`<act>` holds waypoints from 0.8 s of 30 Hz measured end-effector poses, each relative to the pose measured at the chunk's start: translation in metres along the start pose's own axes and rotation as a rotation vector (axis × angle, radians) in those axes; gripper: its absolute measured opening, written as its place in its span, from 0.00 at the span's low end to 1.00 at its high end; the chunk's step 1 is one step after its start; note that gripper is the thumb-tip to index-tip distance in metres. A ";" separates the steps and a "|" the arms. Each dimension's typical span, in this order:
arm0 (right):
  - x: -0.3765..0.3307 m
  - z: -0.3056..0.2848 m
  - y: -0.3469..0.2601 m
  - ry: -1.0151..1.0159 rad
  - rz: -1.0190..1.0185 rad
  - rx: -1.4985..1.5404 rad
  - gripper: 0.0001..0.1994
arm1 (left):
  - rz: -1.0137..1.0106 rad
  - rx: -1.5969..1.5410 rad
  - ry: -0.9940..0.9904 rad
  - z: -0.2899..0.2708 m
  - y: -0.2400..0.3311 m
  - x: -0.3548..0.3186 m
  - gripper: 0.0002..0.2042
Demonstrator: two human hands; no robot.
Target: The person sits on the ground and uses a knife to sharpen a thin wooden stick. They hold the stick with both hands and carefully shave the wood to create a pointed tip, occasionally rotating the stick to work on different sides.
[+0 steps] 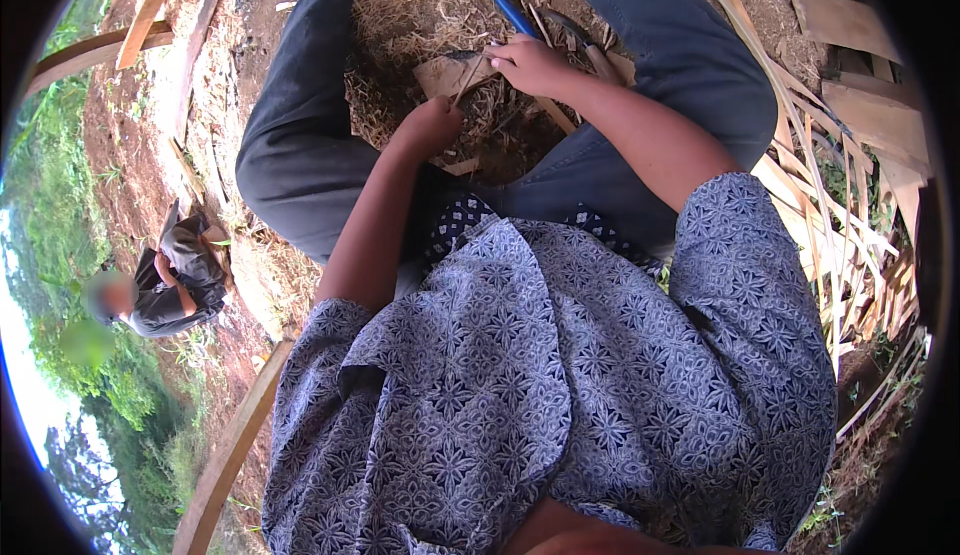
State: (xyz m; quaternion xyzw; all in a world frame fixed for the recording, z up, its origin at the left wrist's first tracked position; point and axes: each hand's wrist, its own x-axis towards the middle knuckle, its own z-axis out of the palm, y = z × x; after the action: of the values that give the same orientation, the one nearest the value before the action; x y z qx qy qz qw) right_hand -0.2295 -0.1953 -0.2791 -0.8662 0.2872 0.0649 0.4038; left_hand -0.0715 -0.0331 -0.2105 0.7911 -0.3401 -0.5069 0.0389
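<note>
Gripping slim stick (469,81) with both hands, stick lying near 12 o'clock, between them. Left hand (430,128), just short of 12, curled fist-like around near end. Right hand (528,63), just past 12, pinching far end in fingers. Pale board (435,79) beside stick, toward 11. Blue tool (512,11) just beyond right hand, at 12. Wood handle (603,64) near right wrist, at 1. Shavings (390,27) strewn toward 11. Person (168,293) seated at 9, well apart. Wood pieces (878,123) heaped from 2 to 4.
</note>
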 end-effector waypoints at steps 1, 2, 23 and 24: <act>-0.002 0.003 -0.011 -0.005 -0.029 0.022 0.19 | 0.005 0.000 0.004 0.006 -0.008 0.003 0.19; -0.004 0.006 -0.021 -0.011 -0.058 0.045 0.19 | 0.009 -0.002 0.009 0.013 -0.018 0.006 0.19; -0.011 0.010 -0.043 -0.189 0.058 -0.129 0.19 | -0.080 -0.595 -0.062 0.012 -0.030 0.013 0.10; -0.026 0.001 -0.062 -0.277 -0.020 -0.091 0.18 | -0.086 -0.644 -0.065 0.010 -0.030 0.011 0.09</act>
State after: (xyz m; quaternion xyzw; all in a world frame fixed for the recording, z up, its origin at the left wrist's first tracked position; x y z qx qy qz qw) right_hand -0.2166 -0.1512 -0.2296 -0.8691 0.2172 0.1927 0.4005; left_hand -0.0619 -0.0133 -0.2360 0.7354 -0.1295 -0.6144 0.2549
